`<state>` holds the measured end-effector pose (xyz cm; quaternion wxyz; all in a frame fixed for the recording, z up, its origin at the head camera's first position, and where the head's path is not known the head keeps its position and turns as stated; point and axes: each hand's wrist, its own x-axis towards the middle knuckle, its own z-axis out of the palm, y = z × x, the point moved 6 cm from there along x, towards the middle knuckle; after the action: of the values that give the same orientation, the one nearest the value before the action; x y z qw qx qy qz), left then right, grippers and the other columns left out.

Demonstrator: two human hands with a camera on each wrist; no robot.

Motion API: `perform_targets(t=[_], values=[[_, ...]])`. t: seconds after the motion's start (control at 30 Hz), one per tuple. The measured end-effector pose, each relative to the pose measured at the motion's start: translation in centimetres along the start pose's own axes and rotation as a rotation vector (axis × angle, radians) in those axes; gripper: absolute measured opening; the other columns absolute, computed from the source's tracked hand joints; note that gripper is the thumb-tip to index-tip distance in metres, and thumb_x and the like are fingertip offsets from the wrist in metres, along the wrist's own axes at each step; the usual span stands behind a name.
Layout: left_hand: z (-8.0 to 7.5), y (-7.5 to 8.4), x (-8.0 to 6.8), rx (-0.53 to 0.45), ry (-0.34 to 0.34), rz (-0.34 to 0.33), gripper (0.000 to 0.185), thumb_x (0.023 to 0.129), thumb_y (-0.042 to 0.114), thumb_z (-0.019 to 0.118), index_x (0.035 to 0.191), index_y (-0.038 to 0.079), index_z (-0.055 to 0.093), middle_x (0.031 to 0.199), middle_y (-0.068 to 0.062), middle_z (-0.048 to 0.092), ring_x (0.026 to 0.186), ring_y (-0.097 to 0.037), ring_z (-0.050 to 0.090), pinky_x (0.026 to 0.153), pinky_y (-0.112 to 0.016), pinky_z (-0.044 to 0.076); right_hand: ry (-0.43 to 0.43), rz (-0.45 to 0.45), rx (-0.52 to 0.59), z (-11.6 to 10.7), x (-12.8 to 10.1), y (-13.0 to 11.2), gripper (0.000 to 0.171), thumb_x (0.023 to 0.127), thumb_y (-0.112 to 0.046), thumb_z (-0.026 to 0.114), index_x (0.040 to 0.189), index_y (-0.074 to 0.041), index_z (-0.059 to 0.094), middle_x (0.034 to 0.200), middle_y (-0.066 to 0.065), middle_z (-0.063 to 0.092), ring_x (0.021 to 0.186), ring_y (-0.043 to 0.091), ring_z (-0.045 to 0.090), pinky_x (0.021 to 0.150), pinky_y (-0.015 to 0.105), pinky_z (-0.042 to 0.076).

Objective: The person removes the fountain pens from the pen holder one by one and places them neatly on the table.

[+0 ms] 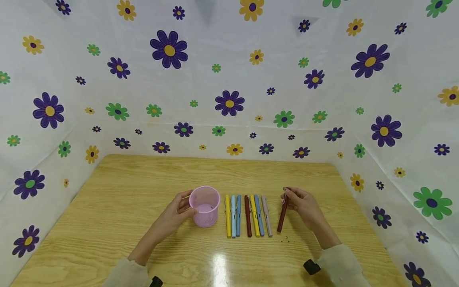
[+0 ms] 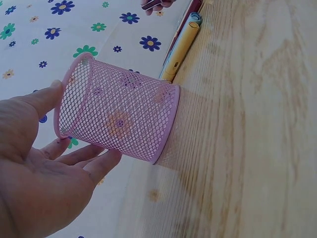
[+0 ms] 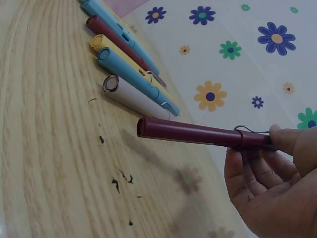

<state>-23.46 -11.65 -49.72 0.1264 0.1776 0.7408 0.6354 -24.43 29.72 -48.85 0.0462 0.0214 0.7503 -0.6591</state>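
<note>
My left hand (image 1: 175, 212) holds a pink mesh pen cup (image 1: 206, 219), its thumb at the rim and its fingers against the side. The cup stands upright on the table, and the head view shows no pens inside. My right hand (image 1: 304, 204) pinches a dark red pen (image 3: 188, 131) near its clip end. In the right wrist view this pen's other end is raised off the table. Between the hands lies a row of capped pens: a yellow pen (image 1: 228, 217), a light blue pen (image 1: 233, 217), a dark red pen (image 1: 248, 217), a pale pink pen (image 1: 267, 217) and others.
Small dark crumbs (image 3: 124, 181) lie on the wooden table (image 1: 143, 179) near the right hand. White sheeting (image 1: 201, 87) with printed flowers rises behind the table and at both sides. Black straps (image 1: 311, 267) show at the wrists.
</note>
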Motion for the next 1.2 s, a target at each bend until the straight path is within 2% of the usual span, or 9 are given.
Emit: perform_targets(t=[0.4, 0.67, 0.87, 0.97, 1.07, 1.2], values=[[0.0, 0.2, 0.1, -0.001, -0.003, 0.002, 0.069, 0.105, 0.017, 0.064, 0.158, -0.004, 0.026, 0.158, -0.032, 0.035, 0.147, -0.046, 0.035, 0.117, -0.044, 0.039, 0.018, 0.032, -0.039, 0.3, 0.2, 0.8, 0.047, 0.109, -0.015, 0.055, 0.143, 0.016, 0.047, 0.122, 0.024, 0.065, 0.096, 0.014, 0.068, 0.085, 0.027, 0.06], [0.0, -0.1, 0.1, 0.001, 0.002, -0.011, 0.069, 0.105, 0.018, 0.065, 0.157, -0.003, 0.026, 0.159, -0.031, 0.035, 0.147, -0.045, 0.035, 0.117, -0.045, 0.039, 0.057, 0.043, -0.185, 0.9, 0.3, 1.3, 0.048, 0.108, -0.017, 0.059, 0.142, 0.015, 0.05, 0.119, 0.027, 0.065, 0.09, 0.013, 0.064, 0.078, 0.028, 0.059], [-0.1, -0.2, 0.1, -0.001, 0.005, -0.013, 0.069, 0.104, 0.019, 0.065, 0.157, -0.003, 0.027, 0.158, -0.032, 0.035, 0.147, -0.045, 0.036, 0.117, -0.047, 0.039, 0.104, 0.052, -0.269, 1.4, 0.7, 1.6, 0.048, 0.106, -0.017, 0.062, 0.14, 0.014, 0.053, 0.127, 0.028, 0.064, 0.1, 0.018, 0.064, 0.078, 0.021, 0.057], [-0.1, -0.2, 0.1, 0.002, 0.008, -0.012, 0.069, 0.104, 0.019, 0.065, 0.157, -0.003, 0.027, 0.158, -0.031, 0.036, 0.147, -0.045, 0.036, 0.117, -0.046, 0.039, 0.128, 0.054, -0.298, 1.6, 0.8, 1.6, 0.046, 0.105, -0.017, 0.063, 0.139, 0.013, 0.056, 0.127, 0.028, 0.064, 0.103, 0.023, 0.065, 0.078, 0.022, 0.057], [-0.1, -0.2, 0.1, 0.005, 0.007, -0.011, 0.069, 0.104, 0.019, 0.065, 0.157, -0.003, 0.027, 0.158, -0.031, 0.035, 0.147, -0.045, 0.036, 0.117, -0.045, 0.039, 0.149, 0.052, -0.311, 1.8, 0.9, 1.7, 0.044, 0.104, -0.016, 0.064, 0.138, 0.012, 0.058, 0.122, 0.026, 0.067, 0.099, 0.022, 0.066, 0.076, 0.022, 0.057], [-0.1, -0.2, 0.1, 0.003, 0.006, -0.01, 0.068, 0.104, 0.018, 0.065, 0.157, -0.003, 0.027, 0.158, -0.032, 0.035, 0.146, -0.045, 0.037, 0.117, -0.045, 0.04, 0.163, 0.046, -0.285, 2.0, 1.2, 1.8, 0.042, 0.104, -0.014, 0.065, 0.135, 0.013, 0.059, 0.112, 0.024, 0.07, 0.085, 0.016, 0.066, 0.07, 0.024, 0.059]])
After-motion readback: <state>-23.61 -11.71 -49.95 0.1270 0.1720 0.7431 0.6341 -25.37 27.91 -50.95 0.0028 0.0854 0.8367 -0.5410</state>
